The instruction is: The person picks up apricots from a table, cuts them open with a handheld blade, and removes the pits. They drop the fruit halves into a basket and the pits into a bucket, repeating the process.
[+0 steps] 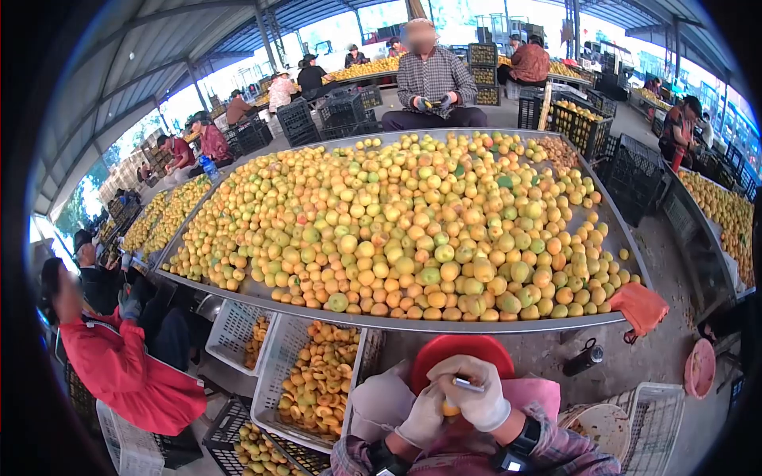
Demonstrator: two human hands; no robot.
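Observation:
Both my hands are in pale gloves, close together over my lap. My left hand (421, 416) is closed around an apricot (450, 408), of which only a small orange part shows. Curled over the same fruit, my right hand (479, 392) grips a small metal tool (467, 385); its working end is hidden. Just beyond the hands is a red basin (464, 346), its inside mostly hidden. A metal-edged table (381, 320) in front of me bears a wide heap of whole apricots (381, 230), yellow to orange.
Left of me, a white crate (271, 373) holds split apricots (317, 379). A black crate (226, 424) with apricots stands nearer. At right are an orange bag (640, 306), a black bottle (585, 358) and a bucket (603, 424). Co-workers sit opposite (435, 79) and at left (127, 373).

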